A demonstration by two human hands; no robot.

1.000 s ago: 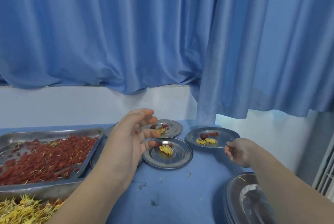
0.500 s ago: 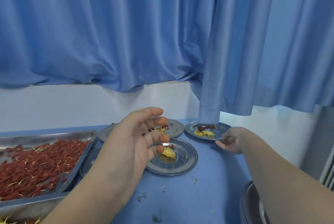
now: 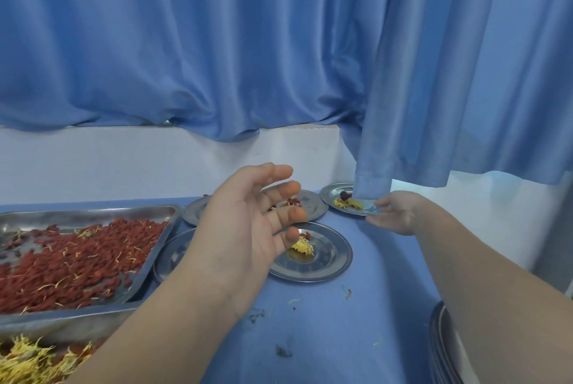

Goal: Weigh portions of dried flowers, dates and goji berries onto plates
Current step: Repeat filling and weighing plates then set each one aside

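Note:
Several small steel plates stand on the blue table. The nearest plate (image 3: 328,262) carries yellow dried flowers and a red bit. The plate behind it (image 3: 313,202) is partly hidden by my left hand (image 3: 242,228), which hovers above with fingers spread and relaxed, holding nothing. The far right plate (image 3: 333,194) holds flowers and a dark date, and its back edge sits under the curtain hem (image 3: 372,188). My right hand (image 3: 397,213) pinches that plate's right rim, thumb on top.
A steel tray (image 3: 93,211) of red goji berries lies at the left. Loose yellow flowers (image 3: 28,359) fill the bottom left corner. A stack of plates (image 3: 443,340) stands at the bottom right, and two more plates (image 3: 169,256) sit beside the tray. White wall lies behind.
My right hand has carried the far right plate back toward the wall until its edge went under the curtain. My left hand stayed raised and open.

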